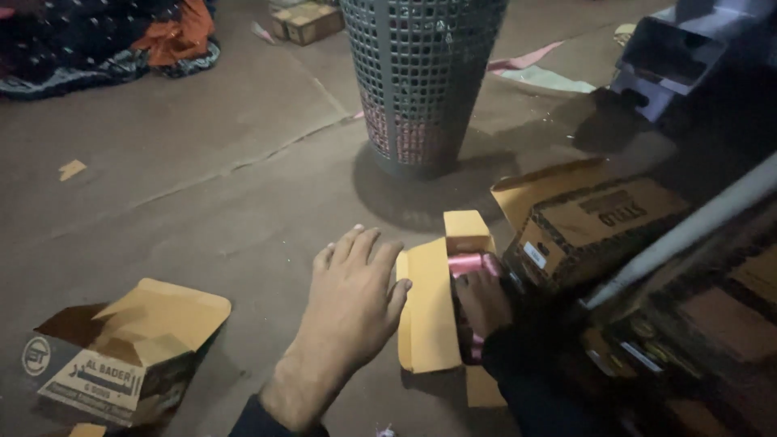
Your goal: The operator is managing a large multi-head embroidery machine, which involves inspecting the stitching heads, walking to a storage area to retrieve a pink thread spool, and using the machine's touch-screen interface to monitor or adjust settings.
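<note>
My left hand [352, 299] lies flat with fingers spread on the grey floor, its thumb touching the yellow flap of a small open cardboard box [429, 311]. My right hand [484, 301] reaches into that box and rests on pink cylindrical items [468, 264] packed inside. Whether the right hand grips one of them is hidden by the box flaps and the dark sleeve.
A tall grey mesh basket [421, 81] stands just beyond the box. Stacked closed cartons [595, 226] sit at the right, with a white bar [688, 226] across them. An empty open carton [121, 356] lies at the lower left. Cloth [105, 40] is bundled far left.
</note>
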